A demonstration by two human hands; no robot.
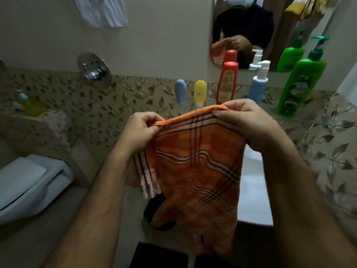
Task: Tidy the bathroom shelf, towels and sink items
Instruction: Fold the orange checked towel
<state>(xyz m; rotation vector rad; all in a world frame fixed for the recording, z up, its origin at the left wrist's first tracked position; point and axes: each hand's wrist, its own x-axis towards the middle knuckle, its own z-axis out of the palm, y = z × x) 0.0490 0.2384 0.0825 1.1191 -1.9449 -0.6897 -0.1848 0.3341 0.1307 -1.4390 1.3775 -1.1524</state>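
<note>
Orange striped towel [195, 167] hangs from both hands, left hand [140, 130] and right hand [245, 120] pinching its top hem; folding seems underway, next bringing corners together.

Labels on the red bottle [226, 84] and green bottle [297, 89] are too blurred to read.

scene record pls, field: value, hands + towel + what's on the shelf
left hand: pinches towel's top edge, left corner
right hand: grips towel's top edge, right corner
towel: orange, striped, held up, hanging folded
shelf bottles, left to right: blue tube, yellow tube, red bottle, blue pump bottle, green pump bottle
mirror: behind the bottles
</note>
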